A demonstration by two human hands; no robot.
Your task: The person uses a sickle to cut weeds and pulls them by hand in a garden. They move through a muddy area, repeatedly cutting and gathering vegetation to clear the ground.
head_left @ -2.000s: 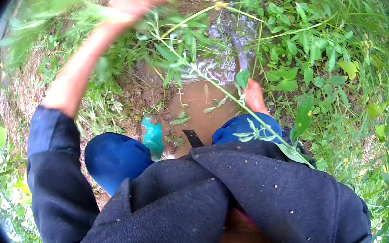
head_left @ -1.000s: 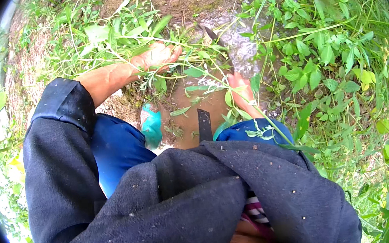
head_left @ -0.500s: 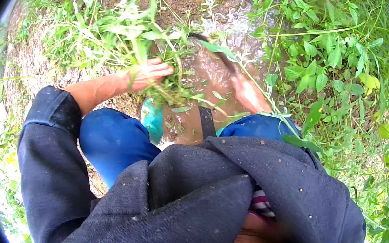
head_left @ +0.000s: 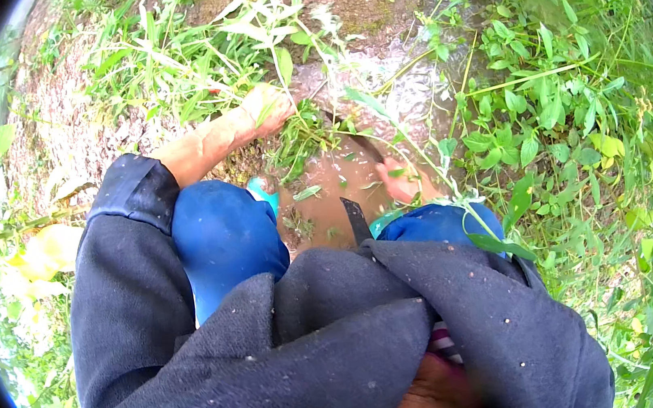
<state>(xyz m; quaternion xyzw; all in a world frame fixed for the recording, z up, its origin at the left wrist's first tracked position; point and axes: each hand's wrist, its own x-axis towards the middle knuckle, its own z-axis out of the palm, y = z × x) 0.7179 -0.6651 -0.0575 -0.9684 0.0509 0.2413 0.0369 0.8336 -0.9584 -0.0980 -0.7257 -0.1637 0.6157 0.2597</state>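
My left hand (head_left: pixel 272 109) is closed on a bunch of green weeds (head_left: pixel 298 138), whose leafy stems stick out above and below the fingers. Lower and to the right, close to my right knee, my right hand (head_left: pixel 405 182) grips a sickle (head_left: pixel 366 146). Its dark, narrow blade points up and left toward the weeds, and its tip is partly hidden among leaves. Both hands are over muddy brown water (head_left: pixel 322 200). A long leafy stem (head_left: pixel 416 140) crosses in front of the right hand and partly covers it.
My blue-clad knees (head_left: pixel 224 229) frame the puddle, with turquoise footwear (head_left: pixel 264 195) showing beside the left one. A dark strap (head_left: pixel 356 218) hangs between them. Dense green plants (head_left: pixel 527 114) grow on the right; grass (head_left: pixel 162 61) and bare soil (head_left: pixel 50 140) lie on the left.
My left hand has moved slightly up, and the weeds in it now hang lower over the water. The right hand with the sickle has come down and a little left, nearer my knee.
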